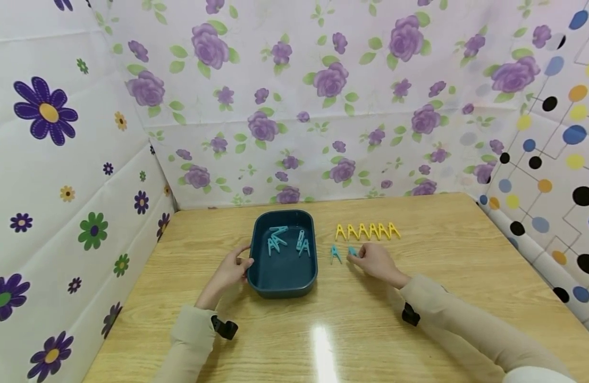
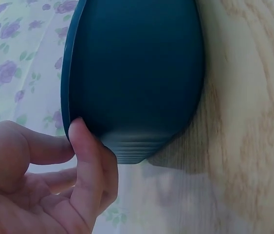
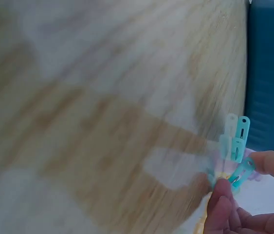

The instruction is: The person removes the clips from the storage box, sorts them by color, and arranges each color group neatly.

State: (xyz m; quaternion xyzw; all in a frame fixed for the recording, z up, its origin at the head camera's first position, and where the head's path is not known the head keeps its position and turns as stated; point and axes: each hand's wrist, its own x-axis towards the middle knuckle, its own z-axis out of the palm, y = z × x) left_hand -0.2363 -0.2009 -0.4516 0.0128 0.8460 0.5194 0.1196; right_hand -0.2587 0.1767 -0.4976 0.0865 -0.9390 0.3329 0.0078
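A dark teal bin (image 1: pixel 281 277) stands on the table with several light-blue clothespins (image 1: pixel 277 238) lying inside it. My left hand (image 1: pixel 231 267) pinches the bin's left rim between thumb and fingers; in the left wrist view the hand (image 2: pixel 73 180) grips that edge. To the right of the bin, my right hand (image 1: pixel 377 261) pinches a blue clothespin (image 3: pixel 243 171) just at the table surface. Another blue clothespin (image 1: pixel 335 254) lies between the bin and the right hand. Beyond them is a row of several yellow clothespins (image 1: pixel 363 230).
The wooden table (image 1: pixel 371 340) runs back to a flower-printed cloth (image 1: pixel 299 133). More printed cloth hangs along the left side (image 1: pixel 84 186) and the dotted right side (image 1: pixel 553 175). A black wrist camera (image 1: pixel 225 327) sits on the left wrist, another one (image 1: pixel 410 315) on the right.
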